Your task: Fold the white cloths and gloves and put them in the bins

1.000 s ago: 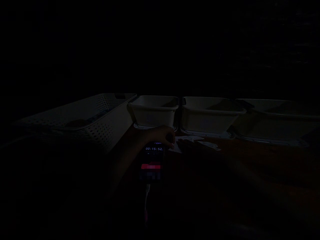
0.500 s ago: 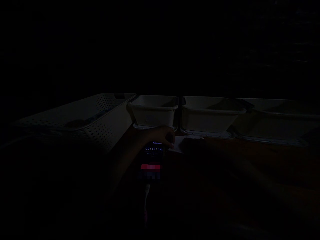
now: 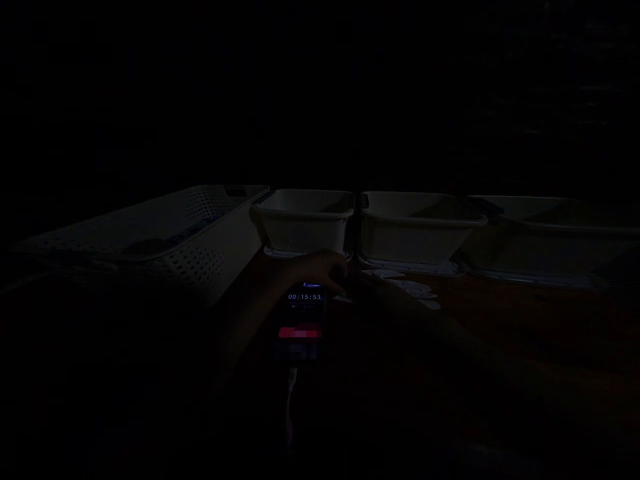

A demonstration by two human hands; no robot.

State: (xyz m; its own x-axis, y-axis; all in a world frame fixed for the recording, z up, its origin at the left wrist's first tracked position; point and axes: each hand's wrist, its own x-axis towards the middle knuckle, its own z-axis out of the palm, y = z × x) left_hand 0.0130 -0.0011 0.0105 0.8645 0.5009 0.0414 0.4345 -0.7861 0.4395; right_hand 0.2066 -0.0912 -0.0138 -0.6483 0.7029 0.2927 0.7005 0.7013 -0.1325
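Note:
The scene is very dark. In the head view my left hand (image 3: 327, 268) reaches in over the upper end of a lit phone (image 3: 300, 333), its fingers curled in a pinch at a thin white cloth-like piece (image 3: 344, 299). My right hand (image 3: 365, 285) comes in from the right as a dark shape and meets the left fingertips; its fingers are lost in shadow. Pale lobes of white material (image 3: 415, 290), somewhat like glove fingers, stick out behind the right hand. Whether they belong to the same piece is hidden.
A perforated white basket (image 3: 230, 233) with dark contents stands at the left. Three pale tubs (image 3: 310, 230) stand in a row along the back, on light-edged bases. A white charging cable (image 3: 290, 393) runs from the phone towards me. The tabletop (image 3: 480, 300) looks reddish brown.
The white material has shifted right and now shows as separate lobes behind my right hand. My right forearm shows more plainly. My left hand stays nearly in place. The phone's timer advanced one second.

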